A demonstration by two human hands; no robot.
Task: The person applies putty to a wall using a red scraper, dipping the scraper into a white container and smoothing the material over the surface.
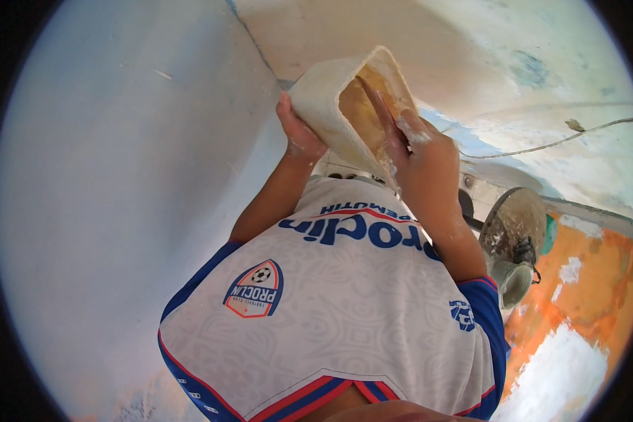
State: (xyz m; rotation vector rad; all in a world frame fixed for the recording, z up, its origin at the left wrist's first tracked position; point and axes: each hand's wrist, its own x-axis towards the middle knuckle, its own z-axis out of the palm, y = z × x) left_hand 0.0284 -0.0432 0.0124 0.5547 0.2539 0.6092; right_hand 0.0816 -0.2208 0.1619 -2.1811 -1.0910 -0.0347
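1. Container [320, 95]: before the person's torso [373, 309], between the two hands.
2. Left hand [302, 132]: on the container's left outer side.
3. Right hand [429, 151]: at the container's right side, fingers inside the opening.
4. Left wall [119, 176]: left of the container; meets the right wall [485, 49] at a seam behind the container.
5. Cable [541, 148]: along the right wall, right of the right hand.
6. Disc [513, 221]: right of the right forearm.
7. Vessel [511, 283]: just beside the disc, nearer the torso's right shoulder.

i have room left of my left hand [304, 135], toward the wall [133, 176]; the container [320, 98] blocks the way to my right hand [427, 151], a cable [541, 149] further right.
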